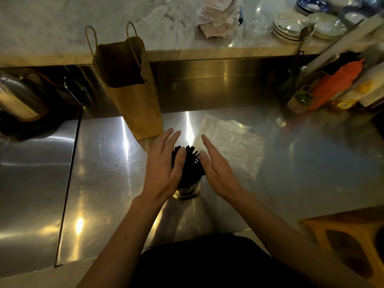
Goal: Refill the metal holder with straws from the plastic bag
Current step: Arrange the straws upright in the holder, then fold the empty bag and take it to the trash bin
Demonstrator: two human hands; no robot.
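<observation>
1. stainless steel counter fills the near and middle of the scene, streaked with bright reflections; a marble ledge runs across the far side above a steel backsplash.
2. brown paper bag with twisted handles stands upright and open at the far centre-left, just beyond the hands.
3. a metal kettle sits at the far left edge, and stacked plates and crumpled paper lie on the ledge at the far right.
4. an orange squeeze bottle leans among other bottles at the far right of the counter.
5. the plastic bag lies flat on the counter, right of and just beyond the holder, clear and crinkled; its contents cannot be made out.
6. the metal holder stands upright at the centre near the person, packed with black straws that rise above its rim.
7. the left hand cups the left side of the straws, fingers spread, thumb pressed against the bundle, a loose hold rather than a closed fist.
8. the right hand is flat and open, fingers straight, its palm beside the right of the straws; whether it touches them cannot be told.
</observation>
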